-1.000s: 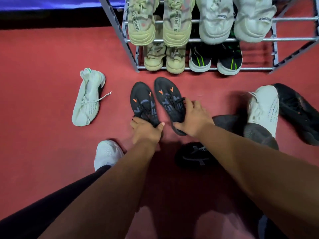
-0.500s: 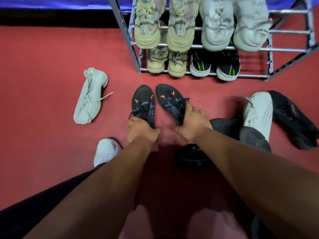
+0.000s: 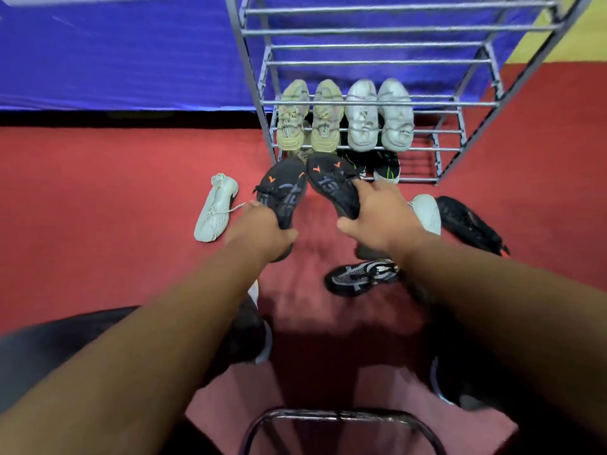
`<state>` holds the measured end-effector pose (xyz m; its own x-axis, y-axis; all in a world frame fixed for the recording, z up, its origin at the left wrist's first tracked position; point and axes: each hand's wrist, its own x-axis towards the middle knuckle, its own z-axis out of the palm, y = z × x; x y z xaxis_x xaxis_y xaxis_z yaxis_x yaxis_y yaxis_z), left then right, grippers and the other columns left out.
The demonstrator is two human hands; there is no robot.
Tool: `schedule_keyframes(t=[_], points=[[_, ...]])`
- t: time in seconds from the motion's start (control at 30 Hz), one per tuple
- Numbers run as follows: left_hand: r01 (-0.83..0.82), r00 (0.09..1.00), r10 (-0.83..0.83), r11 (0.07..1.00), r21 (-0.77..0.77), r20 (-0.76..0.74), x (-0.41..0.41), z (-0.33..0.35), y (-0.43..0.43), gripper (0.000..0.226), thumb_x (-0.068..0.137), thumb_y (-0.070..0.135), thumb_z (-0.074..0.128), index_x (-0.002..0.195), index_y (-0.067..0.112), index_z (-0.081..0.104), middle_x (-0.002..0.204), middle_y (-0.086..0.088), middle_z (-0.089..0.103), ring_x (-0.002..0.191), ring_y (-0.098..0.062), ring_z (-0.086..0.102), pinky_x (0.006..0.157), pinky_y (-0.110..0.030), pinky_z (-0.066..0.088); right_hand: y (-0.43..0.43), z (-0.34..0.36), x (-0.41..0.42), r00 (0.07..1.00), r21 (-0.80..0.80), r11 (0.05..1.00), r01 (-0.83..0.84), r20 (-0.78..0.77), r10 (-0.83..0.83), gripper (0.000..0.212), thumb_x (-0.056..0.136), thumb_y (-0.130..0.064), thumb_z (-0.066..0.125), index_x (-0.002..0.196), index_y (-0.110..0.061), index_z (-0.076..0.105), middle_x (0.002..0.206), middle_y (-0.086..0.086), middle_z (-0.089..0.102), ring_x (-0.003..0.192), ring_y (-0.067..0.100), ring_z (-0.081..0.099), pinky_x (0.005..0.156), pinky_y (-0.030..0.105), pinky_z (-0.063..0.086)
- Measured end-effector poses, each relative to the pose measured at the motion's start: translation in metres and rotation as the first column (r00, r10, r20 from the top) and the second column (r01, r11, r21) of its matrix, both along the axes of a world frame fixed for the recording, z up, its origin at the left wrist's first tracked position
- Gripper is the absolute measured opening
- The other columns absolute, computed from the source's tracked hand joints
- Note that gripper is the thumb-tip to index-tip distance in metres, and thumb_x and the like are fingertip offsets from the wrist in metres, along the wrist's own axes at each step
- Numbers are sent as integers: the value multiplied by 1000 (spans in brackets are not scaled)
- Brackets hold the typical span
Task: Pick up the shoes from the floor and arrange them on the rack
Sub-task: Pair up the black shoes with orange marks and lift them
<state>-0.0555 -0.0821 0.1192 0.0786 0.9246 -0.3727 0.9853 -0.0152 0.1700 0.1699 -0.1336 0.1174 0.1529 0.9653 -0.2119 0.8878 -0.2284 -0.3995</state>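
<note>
Head view, looking down along both forearms.

- Left grip (image 3: 259, 231) is clamping the heel end of the left black shoe (image 3: 282, 192), fingers curling round it, thumb lying on the inner side.
- Right grip (image 3: 377, 215) is clamping the right black shoe (image 3: 331, 185) at its rear half, fingers lying over the laces, thumb tucking underneath.
- Both shoes are showing orange marks near the toes. The toes are pointing away from the grips and nearly touching each other, just in front of the rack (image 3: 377, 103). Motion blur is making it hard to tell whether the soles are clear of the floor (image 3: 98, 208).
- Beyond the grips, a beige pair (image 3: 308, 119) and a white pair (image 3: 377, 116) are sitting side by side on a rack shelf. A black-and-green pair (image 3: 387, 167) is sitting on the shelf below.
- Outboard of the left grip, a pale shoe (image 3: 216, 208) is lying on its side on the floor.
- Nearer than the right grip, a black-and-white knit shoe (image 3: 361, 277) is lying on the floor. Outboard of that grip, a white shoe (image 3: 427, 213) and a black shoe (image 3: 466, 221) are lying together.
</note>
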Motion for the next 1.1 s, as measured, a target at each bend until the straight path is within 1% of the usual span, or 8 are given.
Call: schedule_keyframes(t=[0.13,0.27,0.37,0.57,0.73,0.9,0.97,1.1], points=[[38,990,-55,991,126,129,-10,69,-21,90,77,73,65,130,1,56,121,-16,56,114,-35,59,98,-43,51,-28,63,0,996,181,981,74,-70,-62,76,77,-57,67,142,-20,53,110,5,48,117,34,49,100,38,42],[58,980,-92,981,186,179,-13,119,-25,90,70,81,61,127,12,54,118,-9,56,110,-33,60,94,-46,53,-37,99,7,994,323,941,96,-74,-76,75,75,-57,68,140,-23,54,112,6,51,116,32,50,100,38,45],[92,974,-136,968,233,180,-9,143,-20,84,76,80,60,126,13,52,116,-6,53,105,-30,60,90,-44,53,-30,114,6,984,375,913,158,-132,-117,85,72,-63,64,145,-22,54,116,4,50,120,30,49,106,39,44],[101,961,-157,965,241,227,-3,148,17,72,84,69,68,124,11,55,117,-8,53,101,-28,62,89,-39,51,2,107,-15,938,381,878,289,-296,-181,74,75,-55,70,141,-23,55,114,-3,41,119,22,46,102,28,37],[107,963,-146,979,176,225,0,113,56,63,75,78,59,108,24,57,102,2,54,91,-22,63,87,-43,55,28,64,-13,931,328,900,286,-318,-180,45,81,-48,71,122,-34,59,107,-7,40,111,16,43,96,26,37],[111,965,-143,982,154,218,10,70,96,73,77,78,56,125,23,52,111,0,50,101,-26,62,92,-45,54,68,33,6,964,289,932,220,-209,-163,48,77,-59,65,116,-32,60,104,-3,42,110,23,45,102,39,47],[117,963,-158,975,188,218,22,55,117,76,83,72,60,134,17,50,118,-3,50,106,-27,62,91,-43,54,93,26,18,974,308,928,208,-152,-168,59,76,-64,63,122,-28,59,106,0,43,111,26,45,103,42,46],[109,971,-165,951,289,175,55,32,165,92,88,68,61,148,2,38,137,-14,47,123,-35,56,92,-43,50,147,14,36,976,335,917,216,-72,-204,59,76,-59,62,121,-22,59,107,4,42,111,32,45,102,45,46]])
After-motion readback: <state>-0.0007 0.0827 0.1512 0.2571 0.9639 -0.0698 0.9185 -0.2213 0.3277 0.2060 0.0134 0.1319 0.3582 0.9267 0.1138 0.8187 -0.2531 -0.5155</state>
